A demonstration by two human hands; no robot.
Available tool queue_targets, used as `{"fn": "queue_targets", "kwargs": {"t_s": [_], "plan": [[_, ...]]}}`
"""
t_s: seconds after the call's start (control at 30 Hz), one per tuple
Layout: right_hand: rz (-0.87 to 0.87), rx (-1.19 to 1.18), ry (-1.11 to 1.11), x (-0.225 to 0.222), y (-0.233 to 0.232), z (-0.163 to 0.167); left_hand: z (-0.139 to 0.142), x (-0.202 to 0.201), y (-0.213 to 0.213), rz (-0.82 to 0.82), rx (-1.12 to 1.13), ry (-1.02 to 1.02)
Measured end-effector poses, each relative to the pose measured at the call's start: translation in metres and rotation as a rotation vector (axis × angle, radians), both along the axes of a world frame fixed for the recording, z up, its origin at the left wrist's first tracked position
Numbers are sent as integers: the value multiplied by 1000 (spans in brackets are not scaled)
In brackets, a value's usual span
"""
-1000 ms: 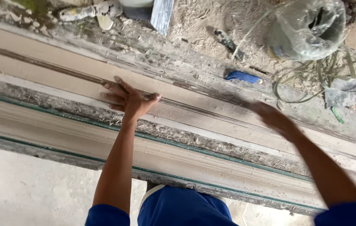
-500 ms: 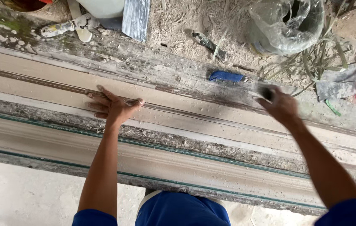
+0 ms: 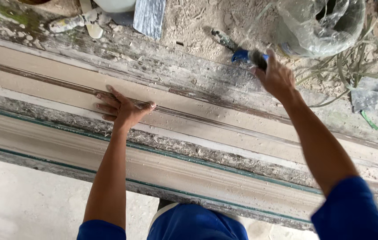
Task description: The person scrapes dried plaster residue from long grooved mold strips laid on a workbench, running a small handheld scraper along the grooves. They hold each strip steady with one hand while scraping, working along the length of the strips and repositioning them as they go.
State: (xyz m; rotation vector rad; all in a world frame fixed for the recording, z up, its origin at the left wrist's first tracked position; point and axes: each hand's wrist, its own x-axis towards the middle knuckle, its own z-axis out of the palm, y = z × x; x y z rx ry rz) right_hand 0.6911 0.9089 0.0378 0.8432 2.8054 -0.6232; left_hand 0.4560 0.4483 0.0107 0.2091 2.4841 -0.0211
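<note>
1. The left hand [image 3: 124, 109] lay flat on the long tan moulding [image 3: 206, 116], its fingers [image 3: 104, 95] spread wide and holding nothing.
2. The right hand [image 3: 275, 78] reached past the moulding to the dusty desk [image 3: 193, 31].
3. Its fingers were closed around a tool with a blue handle [image 3: 241, 55].
4. The tool lay on the dust, just beside a clear plastic bag [image 3: 320, 26].
5. A grey trowel blade [image 3: 150, 17] lay near the top edge, well apart from both hands.
</note>
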Motion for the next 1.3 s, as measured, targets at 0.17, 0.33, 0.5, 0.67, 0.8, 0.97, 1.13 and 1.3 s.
{"fn": "queue_targets", "kwargs": {"t_s": [0.17, 0.33, 0.5, 0.67, 0.8, 0.97, 1.13, 1.3], "plan": [[452, 13, -213, 92, -26, 25, -3, 4, -2, 6, 11, -39], [536, 149, -561, 104, -51, 84, -18, 2, -8, -8, 75, 48], [782, 288, -509, -9, -136, 81, -23, -4, -8, -757, -546, 256], [821, 222, -547, -105, -198, 49, 13, -2, -1, -686, -608, 34], [653, 130, -706, -73, -170, 68, 27, -7, 5, 119, 149, -186], [548, 344, -580, 0, -126, 89, 15, -9, 2, 217, 622, -126], [681, 272, -383, -94, -197, 20, -1, -3, 5, 265, 380, -217], [843, 361, -382, -212, -283, -18, -24, 11, 3, 189, 438, -177]]}}
